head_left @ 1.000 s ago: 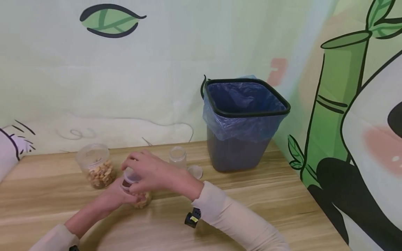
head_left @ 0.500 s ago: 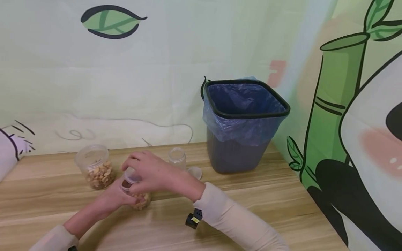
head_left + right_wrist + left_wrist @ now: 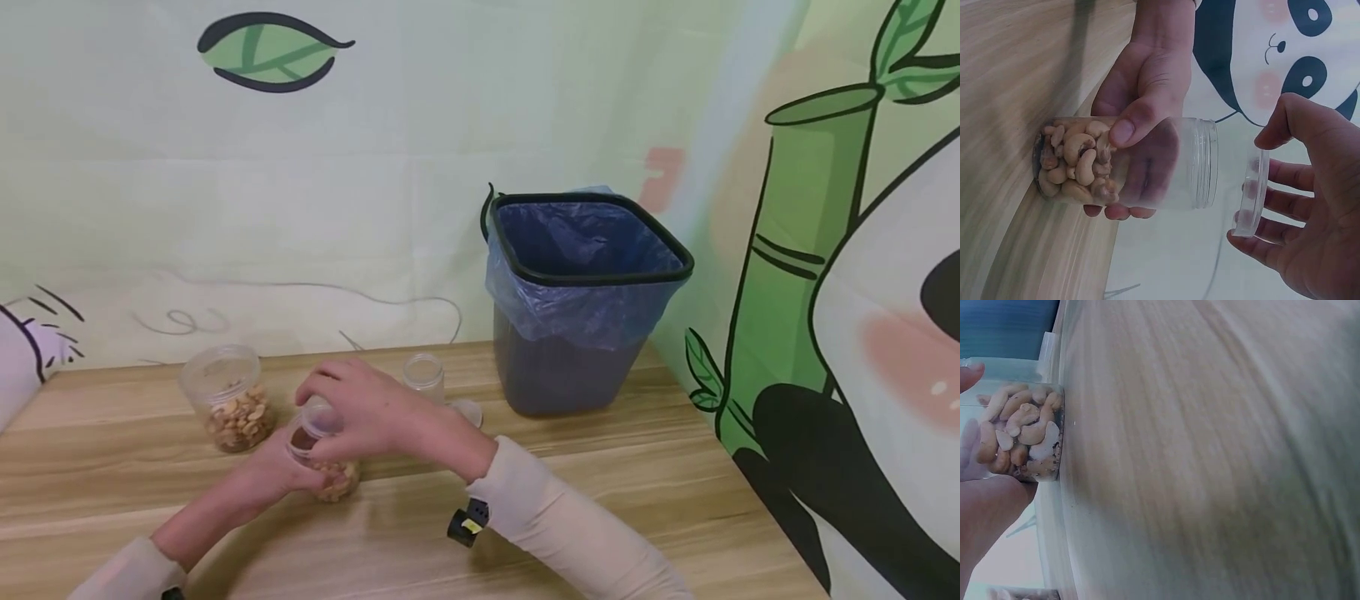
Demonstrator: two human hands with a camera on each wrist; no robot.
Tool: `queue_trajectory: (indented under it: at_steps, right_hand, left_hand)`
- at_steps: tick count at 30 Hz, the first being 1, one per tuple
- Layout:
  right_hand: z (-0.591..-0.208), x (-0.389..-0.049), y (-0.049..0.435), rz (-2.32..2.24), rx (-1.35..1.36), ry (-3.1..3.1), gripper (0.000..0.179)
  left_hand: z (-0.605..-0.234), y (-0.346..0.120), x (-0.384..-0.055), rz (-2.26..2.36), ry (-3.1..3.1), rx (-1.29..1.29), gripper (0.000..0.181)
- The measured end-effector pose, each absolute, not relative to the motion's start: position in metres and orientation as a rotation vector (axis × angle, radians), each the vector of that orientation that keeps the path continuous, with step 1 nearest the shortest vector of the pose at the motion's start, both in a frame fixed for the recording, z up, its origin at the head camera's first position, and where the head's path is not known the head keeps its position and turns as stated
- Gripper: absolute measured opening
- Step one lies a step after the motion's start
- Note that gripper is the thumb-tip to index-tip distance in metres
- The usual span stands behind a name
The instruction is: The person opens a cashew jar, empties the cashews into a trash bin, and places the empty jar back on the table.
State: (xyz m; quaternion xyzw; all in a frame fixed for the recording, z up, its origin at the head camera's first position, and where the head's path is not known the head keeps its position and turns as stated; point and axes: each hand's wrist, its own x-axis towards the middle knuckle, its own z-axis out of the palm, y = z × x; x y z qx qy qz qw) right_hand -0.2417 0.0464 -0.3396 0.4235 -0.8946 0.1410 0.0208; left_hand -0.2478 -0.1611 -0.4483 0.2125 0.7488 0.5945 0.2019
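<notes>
My left hand (image 3: 262, 475) grips a clear screw-top jar (image 3: 1205, 164) around its middle, standing it on the wooden table. Cashews (image 3: 1082, 156) fill roughly the lower half of the jar, with dark bits at its base. Over the mouth, my right hand (image 3: 375, 412) holds a clear round lid (image 3: 1252, 187) by its edge, thumb on one side and fingers on the other. A narrow gap separates the lid from the threaded neck in the right wrist view. Only part of the left hand and jar shows in the left wrist view.
To the left stands a wider clear jar (image 3: 216, 375) of cashews without a lid on. Behind my right hand are a small clear jar (image 3: 423, 375) and a round lid (image 3: 468, 412) lying flat. A dark bin (image 3: 570, 371) with a blue liner stands at the back right, near the wall.
The lid has come up off the jar's mouth and shifted slightly to the right with my right hand. My left hand and the jar have stayed in place.
</notes>
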Motion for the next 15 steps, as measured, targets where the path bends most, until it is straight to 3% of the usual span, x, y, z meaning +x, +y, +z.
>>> queue_trajectory:
  at_steps: [7,15]
  right_hand:
    - [-0.342,-0.242,0.052,0.496,1.317,-2.738,0.049]
    - [-0.34,-0.243,0.06,0.527,1.312,-2.707,0.049]
  left_hand:
    - [-0.446,-0.163,-0.246,1.663,2.01,0.616,0.079]
    - [-0.449,-0.161,-0.248,1.676,2.036,0.586,0.07]
